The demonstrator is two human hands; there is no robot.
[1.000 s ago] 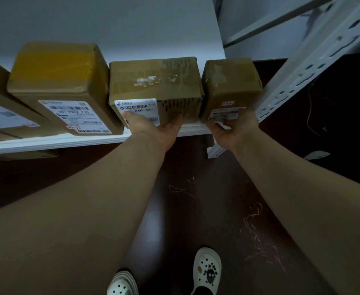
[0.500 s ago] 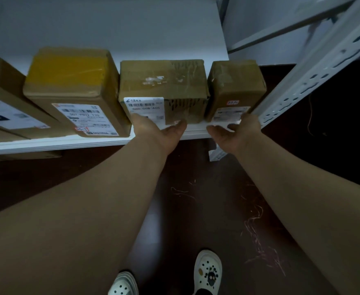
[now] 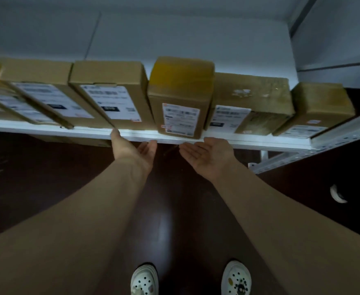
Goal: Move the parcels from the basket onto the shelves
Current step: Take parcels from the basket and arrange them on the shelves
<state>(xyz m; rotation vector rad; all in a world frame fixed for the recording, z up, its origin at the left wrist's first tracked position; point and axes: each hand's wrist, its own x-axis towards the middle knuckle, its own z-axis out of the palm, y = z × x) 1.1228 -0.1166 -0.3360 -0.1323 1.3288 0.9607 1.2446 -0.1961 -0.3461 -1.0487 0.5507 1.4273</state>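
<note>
Both hands hovering open below the shelf (image 3: 260,143) edge, parcels (image 3: 111,92) standing in a row above
White labels (image 3: 181,118) are facing out on the parcels, but their print is too blurred to read, with only black blocks and red marks showing. The left hand (image 3: 132,147) is lying palm up, fingers relaxed, gripping nothing, its thumb tip touching the shelf's front edge at 11 o'clock. The right hand (image 3: 209,154) is likewise spread palm up and holding nothing, fingers pointing toward 9 o'clock just under the edge. The yellow-taped parcel (image 3: 181,81) is sitting at 12 o'clock, its front reaching the shelf edge. Bare white shelf is lying behind the row; dark floor (image 3: 168,209) is opening between the arms toward 6 o'clock
</note>
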